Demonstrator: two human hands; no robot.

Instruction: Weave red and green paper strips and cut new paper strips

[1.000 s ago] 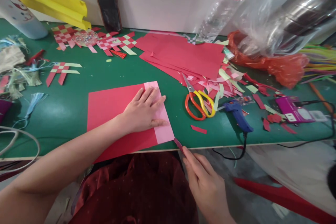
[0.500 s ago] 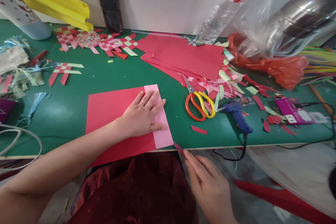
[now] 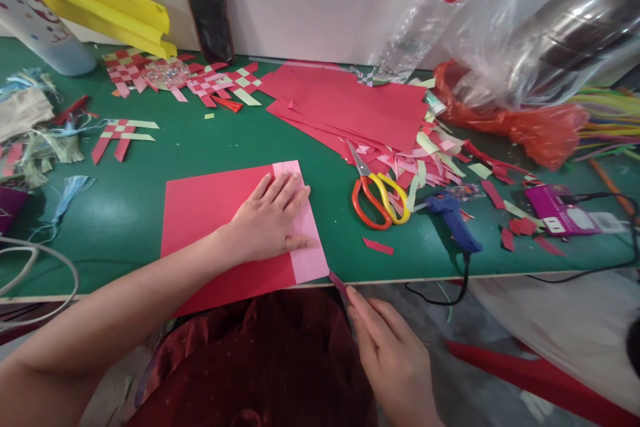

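Note:
My left hand (image 3: 273,220) lies flat with its fingers spread, pressing on a pink paper strip (image 3: 309,263) and a large red sheet (image 3: 210,203). The pink strip lies over the right end of the red sheet, whose near edge overhangs the table. Just off the table's front edge, my right hand (image 3: 393,347) is closed around a thin dark-pink piece (image 3: 338,281), narrow and pointed. Its tip meets the near right corner of the pink strip. Whether it is a blade or folded paper I cannot tell.
Scissors (image 3: 377,197) and a blue glue gun (image 3: 455,221) lie to the right, beside paper scraps. Red sheets (image 3: 350,103) are stacked behind. Along the wall stand a phone (image 3: 207,7), a plastic bottle (image 3: 425,13) and a patterned bottle (image 3: 45,30). Tassels (image 3: 70,193) lie left.
My right hand and the thin piece have shifted very slightly left. My left hand stays pressed on the papers, and the view has moved a little.

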